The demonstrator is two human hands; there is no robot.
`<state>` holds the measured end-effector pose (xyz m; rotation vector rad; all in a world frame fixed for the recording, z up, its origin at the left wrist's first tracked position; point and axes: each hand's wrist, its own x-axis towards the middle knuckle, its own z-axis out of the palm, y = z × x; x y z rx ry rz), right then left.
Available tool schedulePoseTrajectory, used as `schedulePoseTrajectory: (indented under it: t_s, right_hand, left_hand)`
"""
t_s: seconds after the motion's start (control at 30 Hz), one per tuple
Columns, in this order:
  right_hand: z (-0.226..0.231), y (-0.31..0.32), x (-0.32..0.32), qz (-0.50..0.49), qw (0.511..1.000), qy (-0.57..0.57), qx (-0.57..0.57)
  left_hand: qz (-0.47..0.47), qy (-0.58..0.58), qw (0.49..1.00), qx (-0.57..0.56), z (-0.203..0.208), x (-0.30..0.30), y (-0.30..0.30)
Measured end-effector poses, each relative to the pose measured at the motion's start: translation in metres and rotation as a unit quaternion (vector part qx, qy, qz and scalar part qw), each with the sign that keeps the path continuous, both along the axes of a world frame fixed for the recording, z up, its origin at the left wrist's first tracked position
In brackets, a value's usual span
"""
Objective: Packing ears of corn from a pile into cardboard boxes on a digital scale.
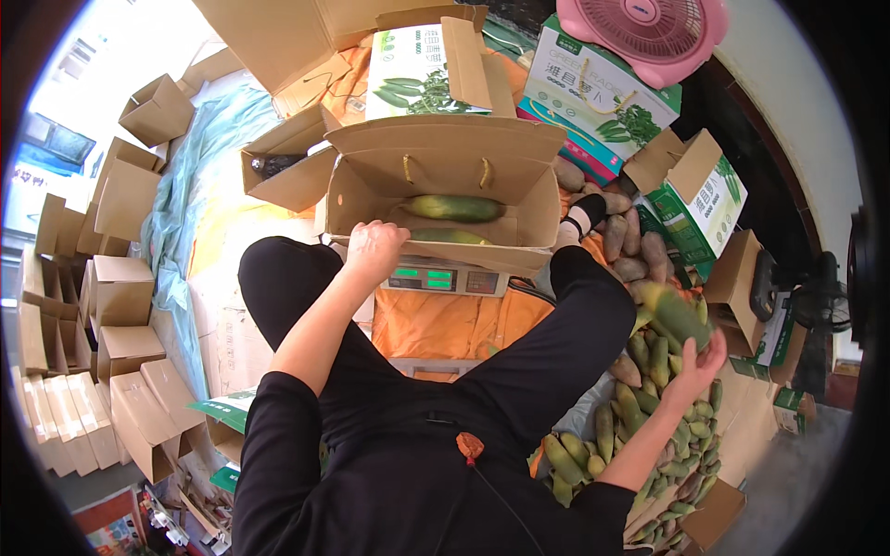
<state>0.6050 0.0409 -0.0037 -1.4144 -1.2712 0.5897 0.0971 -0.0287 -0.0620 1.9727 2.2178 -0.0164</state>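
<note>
In front of me an open cardboard box [514, 185] with cord handles rests on a weighing scale [468, 280] whose green display is lit. Inside lie two green radishes: one whole in view [456, 208], the other radish [449, 236] partly behind the near wall. My left hand [375, 252] is closed over the near left rim of the box, its fingertips partly hidden. Off to the right, my right hand [697, 371] grips a large green radish [681, 318] with a yellowish end, slightly blurred, above a heap of green radishes [663, 463].
Reddish root vegetables [630, 243] lie right of the box by my foot. Printed cartons [593, 102] stand behind, one under a pink fan [644, 28]. Several empty brown boxes [125, 287] are stacked at the left. An orange sheet [445, 324] spreads below the scale.
</note>
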Motion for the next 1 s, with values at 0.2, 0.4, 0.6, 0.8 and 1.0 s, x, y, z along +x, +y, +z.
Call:
schedulePoseTrajectory:
  t_s: [0.2, 0.4, 0.6, 0.8, 1.0]
  right_hand:
    - [0.077, 0.032, -0.096, 0.178, 0.966, 0.176, 0.066]
    - [0.057, 0.047, -0.194, 0.300, 0.923, 0.240, -0.027]
    - [-0.024, 0.054, -0.242, 0.341, 0.920, 0.096, -0.169]
    - [0.008, 0.061, -0.168, 0.329, 0.937, 0.083, -0.080]
    - [-0.002, 0.036, -0.036, 0.135, 0.980, 0.019, -0.142]
  left_hand:
    - [0.002, -0.006, 1.000, 0.006, -0.004, -0.001, 0.001]
    - [-0.019, 0.008, 0.999, 0.035, -0.005, 0.001, 0.002]
    - [-0.030, 0.010, 0.999, 0.038, -0.004, 0.003, 0.002]
    - [-0.016, 0.003, 1.000, -0.007, 0.001, 0.006, 0.003]
    - [-0.001, -0.045, 0.999, -0.007, -0.007, -0.004, 0.008]
